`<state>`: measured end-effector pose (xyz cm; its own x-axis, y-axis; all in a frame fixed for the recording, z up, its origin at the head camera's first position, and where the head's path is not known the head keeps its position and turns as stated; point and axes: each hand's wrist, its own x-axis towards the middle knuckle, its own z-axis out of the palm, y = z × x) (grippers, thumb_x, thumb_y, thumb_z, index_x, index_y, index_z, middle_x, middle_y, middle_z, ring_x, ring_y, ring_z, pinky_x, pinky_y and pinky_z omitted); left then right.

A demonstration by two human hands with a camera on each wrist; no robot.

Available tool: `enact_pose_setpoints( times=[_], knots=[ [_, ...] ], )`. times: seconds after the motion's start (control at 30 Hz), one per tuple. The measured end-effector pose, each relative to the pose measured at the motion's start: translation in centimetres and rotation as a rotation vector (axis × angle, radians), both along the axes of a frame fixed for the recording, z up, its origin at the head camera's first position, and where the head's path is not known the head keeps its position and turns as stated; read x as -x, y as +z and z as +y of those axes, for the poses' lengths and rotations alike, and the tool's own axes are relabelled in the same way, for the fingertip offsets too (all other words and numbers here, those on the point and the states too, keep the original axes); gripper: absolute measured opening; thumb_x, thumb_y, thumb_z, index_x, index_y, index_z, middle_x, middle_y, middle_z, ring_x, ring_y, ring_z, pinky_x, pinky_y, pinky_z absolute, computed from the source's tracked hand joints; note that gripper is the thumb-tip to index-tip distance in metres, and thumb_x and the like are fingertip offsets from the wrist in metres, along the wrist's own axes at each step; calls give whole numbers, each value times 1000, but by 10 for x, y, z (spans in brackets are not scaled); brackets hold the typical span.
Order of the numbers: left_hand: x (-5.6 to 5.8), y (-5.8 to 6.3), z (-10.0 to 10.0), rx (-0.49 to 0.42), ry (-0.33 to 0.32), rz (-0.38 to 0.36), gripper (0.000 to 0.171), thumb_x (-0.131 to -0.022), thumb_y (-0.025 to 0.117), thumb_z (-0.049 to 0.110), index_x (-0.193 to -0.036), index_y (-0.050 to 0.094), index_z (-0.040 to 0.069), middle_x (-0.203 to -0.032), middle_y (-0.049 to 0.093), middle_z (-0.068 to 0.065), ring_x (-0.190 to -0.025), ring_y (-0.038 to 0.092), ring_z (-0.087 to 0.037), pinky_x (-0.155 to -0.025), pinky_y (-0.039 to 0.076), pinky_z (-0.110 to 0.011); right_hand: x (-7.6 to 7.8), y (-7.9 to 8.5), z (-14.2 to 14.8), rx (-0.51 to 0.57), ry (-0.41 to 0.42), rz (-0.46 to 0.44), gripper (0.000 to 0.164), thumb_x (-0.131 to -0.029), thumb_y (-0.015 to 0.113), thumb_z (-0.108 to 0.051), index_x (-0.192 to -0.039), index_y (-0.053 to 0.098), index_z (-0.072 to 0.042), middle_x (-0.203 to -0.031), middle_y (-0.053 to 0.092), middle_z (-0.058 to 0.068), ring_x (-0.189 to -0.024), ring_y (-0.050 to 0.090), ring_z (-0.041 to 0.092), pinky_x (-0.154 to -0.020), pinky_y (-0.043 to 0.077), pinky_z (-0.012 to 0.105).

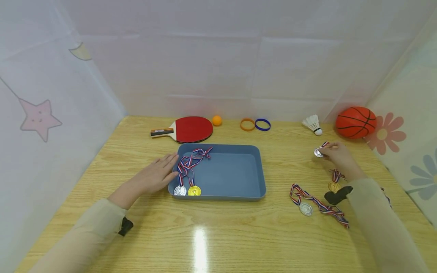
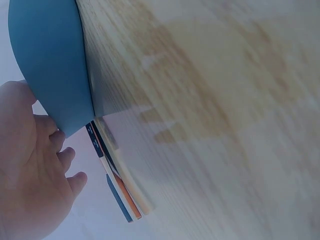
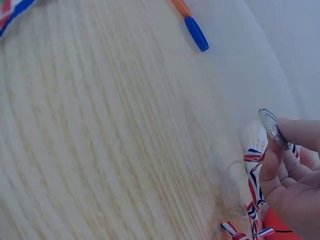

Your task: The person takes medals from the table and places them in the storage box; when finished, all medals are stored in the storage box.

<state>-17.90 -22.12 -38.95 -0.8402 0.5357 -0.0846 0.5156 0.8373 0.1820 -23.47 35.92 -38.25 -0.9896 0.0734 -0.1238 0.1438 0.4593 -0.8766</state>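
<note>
My left hand (image 1: 155, 175) rests with straight fingers against the left wall of a blue-grey tray (image 1: 225, 198); the left wrist view shows its fingertips at the tray's side (image 2: 55, 65). Inside the tray, at the left, lie a silver medal (image 1: 179, 190) and a gold medal (image 1: 194, 190) with striped ribbons. My right hand (image 1: 341, 157) pinches another silver medal (image 3: 272, 127) between thumb and fingers, its red, white and blue ribbon (image 3: 255, 185) hanging down. Below that hand on the table lie a gold medal (image 1: 334, 187), partly covered by the wrist strap, and a silver medal (image 1: 306, 209).
Along the back stand a red table tennis paddle (image 1: 194, 129), an orange ball (image 1: 216, 120), orange (image 1: 247, 130) and blue (image 1: 263, 130) wristbands, a shuttlecock (image 1: 312, 124) and a small basketball (image 1: 356, 122). Another ribbon (image 1: 386, 197) shows behind the right sleeve. Patterned cloth walls enclose the table.
</note>
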Motion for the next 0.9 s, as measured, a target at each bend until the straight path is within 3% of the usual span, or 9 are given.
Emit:
enact_pose_setpoints(
  times=[0.17, 0.3, 0.53, 0.73, 0.9],
  knots=[
    [0, 0, 0, -1, -2, 1, 62, -99, 36, 35, -144, 18, -4, -150, 16, -19, -136, 13, -37, -107, 15, -53, 0, -1, 6, 199, -34, 59, 24, -90, 60, -15, -107, 42, -15, -81, 60, -9, -68, 56, 4, -65, 49, 20],
    [0, 0, 0, -1, -3, 1, 62, -99, 37, 34, -144, 19, -4, -150, 16, -19, -135, 13, -37, -107, 15, -53, -4, 3, 9, 283, -11, 70, 23, -90, 60, -16, -109, 49, -23, -81, 62, -12, -68, 55, 5, -62, 47, 19],
    [0, 0, 0, 2, -3, 5, 62, -99, 35, 36, -144, 19, -4, -150, 16, -19, -136, 13, -37, -107, 15, -52, -9, 13, 8, 734, 50, 125, 26, -91, 53, 2, -103, 65, -18, -88, 61, -2, -75, 57, 8, -63, 48, 18],
    [0, -1, 0, -2, -1, 1, 62, -99, 36, 36, -145, 18, -3, -150, 15, -19, -136, 12, -37, -107, 15, -52, -14, 31, -2, 805, 62, 170, 24, -89, 55, 4, -104, 67, -10, -87, 58, 4, -73, 57, 11, -64, 50, 19],
    [1, -2, -1, 2, -6, 13, 62, -99, 36, 35, -144, 19, -3, -150, 16, -19, -136, 13, -37, -107, 15, -52, -17, 45, -11, 849, 133, 215, 26, -88, 54, 7, -108, 66, -6, -88, 59, 6, -74, 58, 13, -66, 51, 22]
  ],
)
